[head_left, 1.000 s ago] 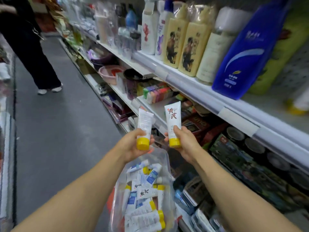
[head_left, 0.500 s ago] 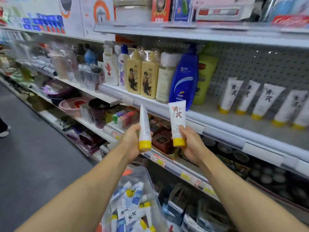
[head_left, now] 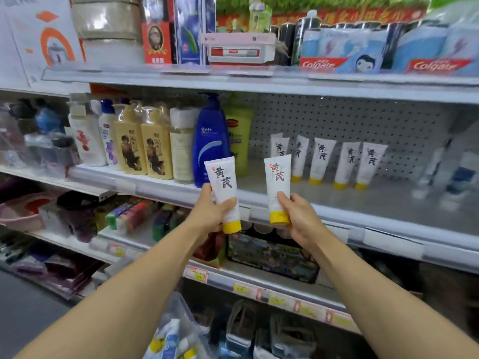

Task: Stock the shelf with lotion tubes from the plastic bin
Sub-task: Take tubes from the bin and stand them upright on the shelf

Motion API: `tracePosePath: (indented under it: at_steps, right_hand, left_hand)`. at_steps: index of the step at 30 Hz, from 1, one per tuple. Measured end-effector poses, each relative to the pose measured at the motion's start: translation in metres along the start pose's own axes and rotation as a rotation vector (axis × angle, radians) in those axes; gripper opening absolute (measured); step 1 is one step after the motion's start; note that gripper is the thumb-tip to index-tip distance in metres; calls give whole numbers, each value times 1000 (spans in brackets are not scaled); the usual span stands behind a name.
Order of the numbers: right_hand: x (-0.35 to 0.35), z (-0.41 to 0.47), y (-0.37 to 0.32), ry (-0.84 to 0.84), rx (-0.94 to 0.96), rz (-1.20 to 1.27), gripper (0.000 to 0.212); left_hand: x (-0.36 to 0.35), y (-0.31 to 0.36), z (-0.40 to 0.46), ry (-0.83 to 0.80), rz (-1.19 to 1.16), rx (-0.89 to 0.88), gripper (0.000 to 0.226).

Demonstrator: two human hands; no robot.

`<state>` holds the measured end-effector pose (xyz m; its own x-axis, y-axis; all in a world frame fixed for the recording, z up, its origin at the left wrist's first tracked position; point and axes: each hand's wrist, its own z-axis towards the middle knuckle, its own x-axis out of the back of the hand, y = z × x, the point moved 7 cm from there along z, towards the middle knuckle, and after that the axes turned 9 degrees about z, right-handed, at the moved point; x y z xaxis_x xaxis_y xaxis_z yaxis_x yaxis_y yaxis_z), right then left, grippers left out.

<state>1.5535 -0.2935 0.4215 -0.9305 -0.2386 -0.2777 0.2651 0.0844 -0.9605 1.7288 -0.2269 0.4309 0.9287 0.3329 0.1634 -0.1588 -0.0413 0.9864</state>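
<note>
My left hand (head_left: pixel 211 213) grips a white lotion tube with a yellow cap (head_left: pixel 225 189), cap down, in front of the middle shelf's edge. My right hand (head_left: pixel 300 218) holds a second, matching tube (head_left: pixel 277 182) the same way, a little to the right. Both tubes face me with their printed fronts. Several identical tubes (head_left: pixel 321 161) stand cap down in a row on the grey middle shelf (head_left: pixel 388 206), against the pegboard back. The clear plastic bin (head_left: pixel 173 332) with more tubes shows at the bottom edge, under my left forearm.
Shampoo and lotion bottles (head_left: pixel 155 149), among them a tall blue one (head_left: pixel 210 143), fill the shelf left of the tube row. Toothpaste boxes (head_left: pixel 337 55) sit on the shelf above. Lower shelves hold sponges, basins and boxed goods. The aisle floor lies at lower left.
My view has swung right and up from the aisle to the shelf. Both hands rose with their tubes toward the middle shelf. The left tube turned its front toward me.
</note>
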Motion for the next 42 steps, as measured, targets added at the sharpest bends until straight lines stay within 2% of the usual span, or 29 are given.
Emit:
tracePosePath:
  at_steps: [4,9,15,19,22,25,29,39,42]
  right_hand:
    - [42,16,-24,98,80,-71,29]
    - [89,47,-55,186,168,-188,45]
    - [127,94,-75,241,224,-310,37]
    - [136,130,-76,237,236,-406,41]
    - [138,150,-71,237,223,-476,44]
    - [140,162,-65,212,214,-470,39]
    - [141,172,-57,190,235,-470,41]
    - [139,182,-51,264,283,-670,42]
    - [141,175,-49,278,219,-742,44]
  left_hand:
    - [-38,26,29,20,145,-81,39]
    - [-93,47,66,-66,241,-87,36]
    - [-151,63,116,-71,308,-187,47]
    - [-176,60,147,17,389,-240,65]
    - [-188,56,164,80,412,-193,65]
    - [-196,54,174,127,582,-167,69]
    - [-200,47,182,169,651,-136,75]
    - [-203,40,192,246,619,-156,53]
    - [-201,36,190,226,665,-111,50]
